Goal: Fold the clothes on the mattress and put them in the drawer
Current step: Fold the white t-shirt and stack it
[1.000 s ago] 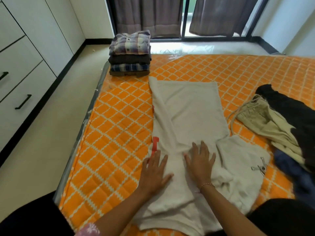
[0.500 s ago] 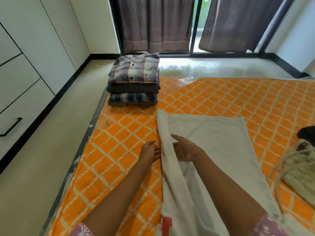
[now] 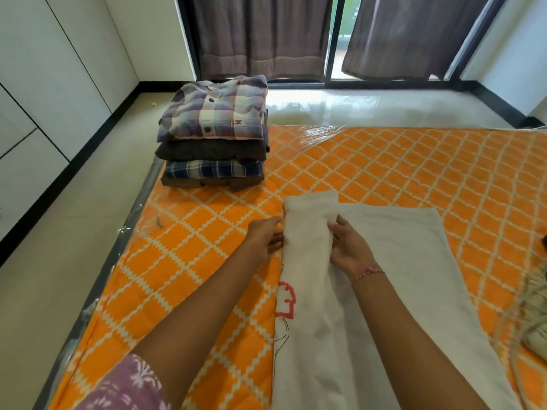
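A white garment [image 3: 396, 261] with a red print lies spread along the orange patterned mattress [image 3: 384, 167]. Its left side is folded over into a long narrow strip [image 3: 307, 232]. My left hand [image 3: 265, 236] rests against the strip's left edge with the fingers curled at the cloth. On the strip's right side my right hand [image 3: 347, 247] pinches the folded layer between thumb and fingers. A stack of folded shirts [image 3: 214, 134], a purple plaid one on top, stands at the mattress's far left corner.
White drawers [image 3: 26, 161] line the wall on the left, across a strip of pale floor. Unfolded beige clothing [image 3: 537, 318] lies at the right edge of the mattress. Dark curtains [image 3: 260, 34] hang over a glass door at the back.
My hands went from pressing flat near the garment's lower part to its far end, where they now grip the folded strip. The view came forward toward the shirt stack.
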The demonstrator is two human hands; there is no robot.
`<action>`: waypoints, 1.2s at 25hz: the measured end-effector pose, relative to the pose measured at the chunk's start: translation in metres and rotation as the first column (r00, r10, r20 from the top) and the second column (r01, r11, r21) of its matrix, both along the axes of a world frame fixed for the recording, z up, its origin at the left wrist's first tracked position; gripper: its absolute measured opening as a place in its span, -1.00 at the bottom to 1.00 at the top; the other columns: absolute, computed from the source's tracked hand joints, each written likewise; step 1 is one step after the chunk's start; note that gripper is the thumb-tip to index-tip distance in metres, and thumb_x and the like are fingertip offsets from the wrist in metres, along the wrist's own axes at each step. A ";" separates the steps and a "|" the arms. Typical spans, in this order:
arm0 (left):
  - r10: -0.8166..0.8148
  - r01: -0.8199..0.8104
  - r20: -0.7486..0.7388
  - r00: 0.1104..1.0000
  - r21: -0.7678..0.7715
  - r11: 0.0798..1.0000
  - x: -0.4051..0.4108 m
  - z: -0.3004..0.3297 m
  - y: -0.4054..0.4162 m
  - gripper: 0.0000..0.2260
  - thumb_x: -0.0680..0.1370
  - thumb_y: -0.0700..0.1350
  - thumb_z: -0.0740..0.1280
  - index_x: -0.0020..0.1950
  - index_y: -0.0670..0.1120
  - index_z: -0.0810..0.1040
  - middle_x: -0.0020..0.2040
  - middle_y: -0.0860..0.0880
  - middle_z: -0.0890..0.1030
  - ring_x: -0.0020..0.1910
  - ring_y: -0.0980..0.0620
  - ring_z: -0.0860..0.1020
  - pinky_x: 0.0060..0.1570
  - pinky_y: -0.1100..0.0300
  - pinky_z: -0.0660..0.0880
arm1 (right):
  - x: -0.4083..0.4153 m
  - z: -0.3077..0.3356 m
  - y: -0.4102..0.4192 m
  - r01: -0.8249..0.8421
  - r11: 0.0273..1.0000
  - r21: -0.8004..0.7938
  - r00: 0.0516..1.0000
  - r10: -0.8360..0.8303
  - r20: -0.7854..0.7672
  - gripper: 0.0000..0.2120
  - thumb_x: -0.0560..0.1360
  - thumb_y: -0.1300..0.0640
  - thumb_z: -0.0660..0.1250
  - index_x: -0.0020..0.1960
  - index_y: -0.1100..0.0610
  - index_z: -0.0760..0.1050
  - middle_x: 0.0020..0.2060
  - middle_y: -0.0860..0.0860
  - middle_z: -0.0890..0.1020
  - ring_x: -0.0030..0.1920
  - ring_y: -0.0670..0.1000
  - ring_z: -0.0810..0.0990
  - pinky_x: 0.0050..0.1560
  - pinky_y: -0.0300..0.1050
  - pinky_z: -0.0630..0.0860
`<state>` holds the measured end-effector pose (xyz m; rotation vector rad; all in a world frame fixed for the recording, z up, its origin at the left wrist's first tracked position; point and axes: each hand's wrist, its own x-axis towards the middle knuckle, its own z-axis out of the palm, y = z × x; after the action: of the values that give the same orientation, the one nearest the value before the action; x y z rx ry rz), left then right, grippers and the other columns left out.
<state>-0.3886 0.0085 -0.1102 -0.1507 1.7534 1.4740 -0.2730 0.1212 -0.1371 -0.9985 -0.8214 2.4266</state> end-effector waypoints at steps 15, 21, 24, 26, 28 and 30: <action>0.048 -0.051 -0.194 0.980 -0.009 0.999 -0.016 -0.013 0.051 -0.72 0.47 -0.30 0.41 0.16 -0.15 0.53 0.10 -0.17 0.59 -0.06 -0.12 0.59 -0.19 0.11 0.56 | -0.010 0.007 0.043 -0.017 0.922 0.388 0.917 -0.140 0.373 -0.47 0.48 0.53 0.13 0.39 0.20 0.37 0.26 0.24 0.50 -0.03 0.15 0.56 -0.12 -0.05 0.53; -0.169 0.080 -0.448 0.878 -0.211 0.974 0.014 -0.009 0.020 -0.49 0.55 -0.17 0.31 0.46 -0.08 0.23 0.34 -0.18 0.42 0.23 -0.17 0.47 0.12 0.01 0.50 | 0.013 0.020 0.017 -0.288 0.614 0.735 0.803 -0.263 0.535 -0.47 0.51 0.43 0.11 0.45 0.16 0.29 0.38 0.18 0.39 0.34 0.17 0.40 0.20 -0.07 0.38; -0.293 0.108 -0.480 0.827 -0.376 0.921 0.054 -0.013 -0.028 -0.78 0.53 -0.12 0.32 0.14 -0.15 0.49 0.09 -0.16 0.58 0.05 -0.15 0.56 -0.05 0.04 0.52 | 0.061 0.015 -0.040 -0.469 0.568 0.676 0.594 -0.364 0.718 -0.82 0.55 0.17 0.20 0.01 0.16 0.56 0.01 0.18 0.63 0.07 0.19 0.57 -0.12 -0.13 0.40; -0.415 0.191 -0.444 0.794 -0.465 0.864 0.077 -0.017 -0.057 -0.84 0.52 -0.04 0.33 -0.17 -0.12 0.52 -0.17 -0.11 0.61 -0.12 -0.14 0.60 -0.20 0.08 0.51 | 0.094 0.013 -0.074 -0.609 0.534 0.586 0.504 -0.311 0.806 -0.66 0.57 -0.03 0.20 -0.28 0.14 0.48 -0.24 0.14 0.62 -0.13 0.17 0.59 -0.29 -0.14 0.33; -0.545 0.276 -0.392 0.741 -0.562 0.780 0.091 -0.021 -0.074 -0.74 0.51 -0.02 0.34 -0.29 -0.14 0.46 -0.32 -0.12 0.53 -0.22 -0.16 0.54 -0.30 0.15 0.36 | 0.111 0.014 -0.090 -0.634 0.553 0.541 0.531 -0.198 0.824 -0.57 0.55 -0.08 0.24 -0.41 0.13 0.39 -0.43 0.05 0.51 -0.32 0.07 0.52 -0.41 -0.15 0.26; -0.557 0.277 -0.381 0.738 -0.582 0.764 0.101 -0.022 -0.082 -0.76 0.51 -0.06 0.32 -0.16 -0.25 0.52 -0.24 -0.20 0.53 -0.14 -0.24 0.55 -0.33 0.17 0.27 | 0.119 0.016 -0.099 -0.657 0.561 0.503 0.579 -0.052 0.814 -0.62 0.52 0.04 0.31 -0.42 0.12 0.37 -0.47 0.00 0.45 -0.39 -0.01 0.43 -0.45 -0.22 0.25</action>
<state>-0.2874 -0.0733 -0.1322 0.4437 2.3958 0.7199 -0.1544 0.0222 -0.1214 -1.5500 -2.3275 1.3692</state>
